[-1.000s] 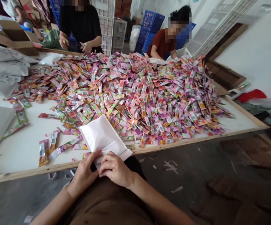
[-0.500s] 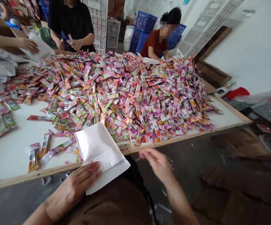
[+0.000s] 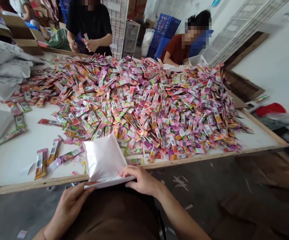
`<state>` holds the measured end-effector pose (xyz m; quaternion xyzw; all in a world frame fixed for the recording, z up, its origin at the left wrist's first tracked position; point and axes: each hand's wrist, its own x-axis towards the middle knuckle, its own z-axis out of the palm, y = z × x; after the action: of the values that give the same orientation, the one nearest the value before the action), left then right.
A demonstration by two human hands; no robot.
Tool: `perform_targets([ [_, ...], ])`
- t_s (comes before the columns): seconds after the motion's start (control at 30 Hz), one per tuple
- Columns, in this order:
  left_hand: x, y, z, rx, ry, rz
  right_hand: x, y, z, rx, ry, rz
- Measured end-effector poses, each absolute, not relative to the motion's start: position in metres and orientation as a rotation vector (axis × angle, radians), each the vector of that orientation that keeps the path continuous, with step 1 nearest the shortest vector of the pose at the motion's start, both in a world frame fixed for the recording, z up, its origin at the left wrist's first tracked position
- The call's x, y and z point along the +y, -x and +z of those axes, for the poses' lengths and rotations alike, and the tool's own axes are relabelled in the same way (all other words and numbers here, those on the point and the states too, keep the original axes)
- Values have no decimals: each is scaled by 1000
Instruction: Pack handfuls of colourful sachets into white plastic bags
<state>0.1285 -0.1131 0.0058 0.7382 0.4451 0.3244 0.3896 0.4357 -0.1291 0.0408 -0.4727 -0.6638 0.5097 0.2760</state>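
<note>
A white mailer bag (image 3: 105,160), puffed in the middle, rests on the table's front edge with its near end toward my body. My left hand (image 3: 73,200) grips its near left corner, the fingers partly under the edge. At the near right side, my right hand (image 3: 140,180) pinches the bag between thumb and fingers. Just behind the bag spreads a big heap of colourful stick sachets (image 3: 139,106). A few loose sachets (image 3: 41,163) lie to the left of the bag. What the bag holds is hidden.
Grey-white filled bags (image 3: 6,66) are piled on the table's left, by an open cardboard box (image 3: 21,33). Across the table, one person in black (image 3: 89,26) handles sachets; another in rust red (image 3: 176,50) bends over the heap. A wooden rim (image 3: 46,183) edges the table.
My right hand has come in from the right and taken hold of the bag. The bag's near end has folded up. A co-worker's arm with a white bag at the left has gone from view.
</note>
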Motion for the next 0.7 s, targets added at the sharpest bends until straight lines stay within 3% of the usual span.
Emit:
perform_targets([
  [0.27, -117, -139, 22, 1668, -1489, 737, -112, -410, 21, -1278, 1682, 1220],
  [0.53, -99, -140, 6, 1841, -1773, 545, -97, -401, 15, -1102, 2030, 1095],
  [0.7, -67, -140, 8, 1675, -1392, 542, -79, -405, 29, -963, 1804, 1690],
])
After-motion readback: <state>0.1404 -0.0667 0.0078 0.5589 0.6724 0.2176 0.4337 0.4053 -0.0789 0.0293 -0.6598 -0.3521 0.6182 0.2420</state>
